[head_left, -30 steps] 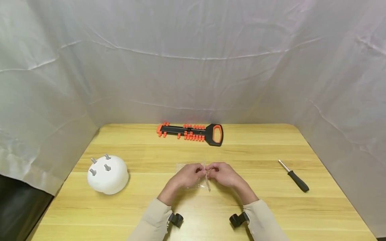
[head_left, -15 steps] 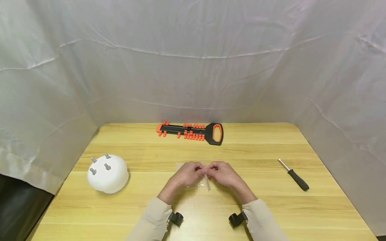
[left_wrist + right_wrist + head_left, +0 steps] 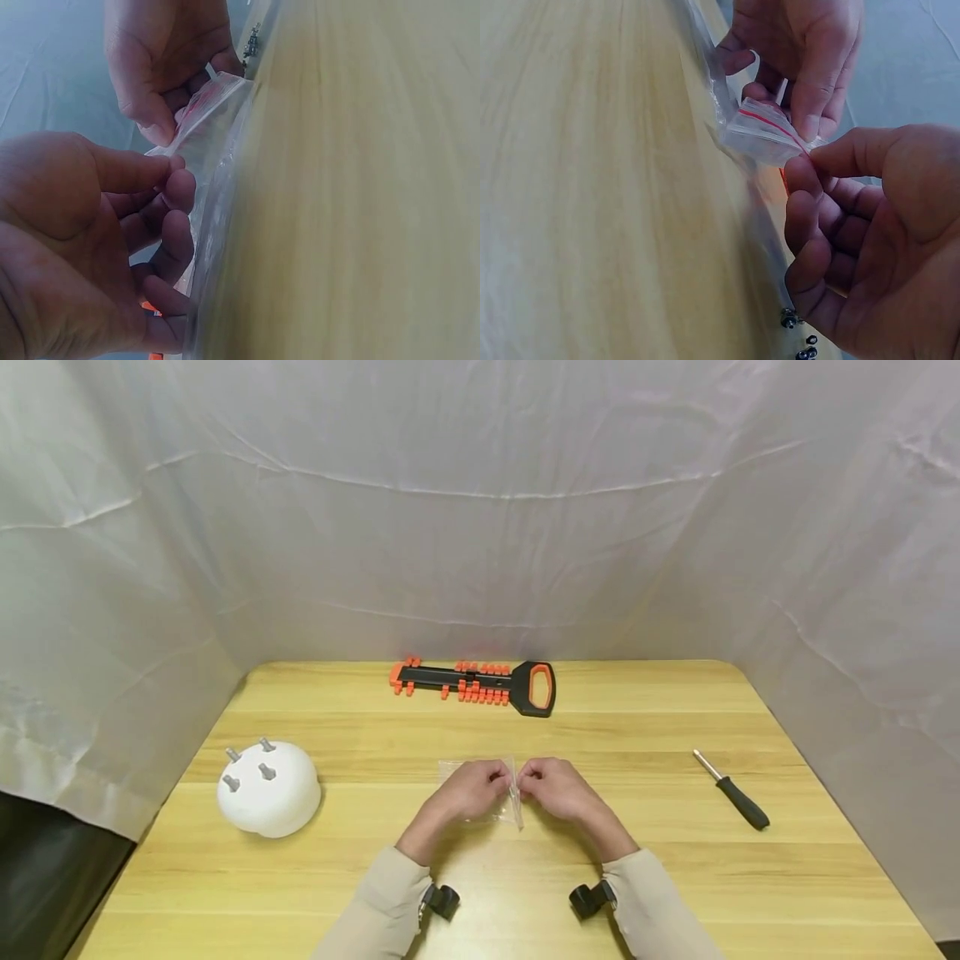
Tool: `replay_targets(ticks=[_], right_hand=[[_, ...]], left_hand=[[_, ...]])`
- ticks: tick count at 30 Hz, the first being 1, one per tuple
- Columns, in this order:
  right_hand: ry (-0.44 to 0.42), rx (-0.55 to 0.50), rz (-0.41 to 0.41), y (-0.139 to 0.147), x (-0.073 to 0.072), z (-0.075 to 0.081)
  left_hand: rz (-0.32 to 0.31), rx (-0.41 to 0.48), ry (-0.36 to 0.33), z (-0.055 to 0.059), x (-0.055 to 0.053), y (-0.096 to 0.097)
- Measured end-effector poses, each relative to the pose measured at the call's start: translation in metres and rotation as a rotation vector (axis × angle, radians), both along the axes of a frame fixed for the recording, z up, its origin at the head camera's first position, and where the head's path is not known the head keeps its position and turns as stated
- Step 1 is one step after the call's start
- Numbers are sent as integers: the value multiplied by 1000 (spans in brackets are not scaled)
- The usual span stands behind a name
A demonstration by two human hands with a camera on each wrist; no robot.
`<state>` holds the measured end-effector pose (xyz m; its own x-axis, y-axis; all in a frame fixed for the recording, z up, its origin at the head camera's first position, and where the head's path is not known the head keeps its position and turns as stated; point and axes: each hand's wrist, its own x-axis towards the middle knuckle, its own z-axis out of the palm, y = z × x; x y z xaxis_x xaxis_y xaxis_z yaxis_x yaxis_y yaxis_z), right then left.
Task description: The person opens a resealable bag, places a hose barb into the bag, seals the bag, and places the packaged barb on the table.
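Observation:
A clear plastic zip bag (image 3: pixel 491 814) with a red line along its seal is at the middle of the table. My left hand (image 3: pixel 471 790) pinches its edge between thumb and forefinger. From the other side my right hand (image 3: pixel 558 789) pinches the same edge by the red seal (image 3: pixel 769 122). In the right wrist view the bag's mouth slants between the two sets of fingertips. Small dark metal pieces (image 3: pixel 789 319) lie near the right hand, too small to name; the head view does not show them. What the bag contains, if anything, cannot be made out.
A white rounded object (image 3: pixel 270 793) with several grey bolts on top stands at the left. A black-handled screwdriver (image 3: pixel 738 797) lies at the right. Toward the back lies a black and orange tool (image 3: pixel 472 681) with a loop handle. Grey cloth (image 3: pixel 480 527) walls surround the table.
The fingertips of the two hands have moved slightly apart, the right hand drawing a little to the right. The bag's edge looks spread wider between them. Other objects stay in place.

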<state>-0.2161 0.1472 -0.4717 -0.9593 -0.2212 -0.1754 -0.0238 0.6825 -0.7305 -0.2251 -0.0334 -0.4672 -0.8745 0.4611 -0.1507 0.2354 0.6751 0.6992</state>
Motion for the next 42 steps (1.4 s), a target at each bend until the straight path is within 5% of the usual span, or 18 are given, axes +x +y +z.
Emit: replay_targets(ticks=[9, 14, 21, 32, 42], right_hand=[[26, 79, -87, 5, -2, 1], [3, 48, -67, 3, -1, -1], [-39, -47, -76, 0, 0, 0], [3, 61, -124, 5, 0, 1], [48, 133, -118, 3, 0, 4]], left_hand=[[91, 34, -28, -1, -1, -5], [84, 57, -74, -2, 0, -3], [56, 53, -41, -3, 3, 0], [171, 92, -80, -2, -1, -9], [171, 23, -37, 3, 1, -6]])
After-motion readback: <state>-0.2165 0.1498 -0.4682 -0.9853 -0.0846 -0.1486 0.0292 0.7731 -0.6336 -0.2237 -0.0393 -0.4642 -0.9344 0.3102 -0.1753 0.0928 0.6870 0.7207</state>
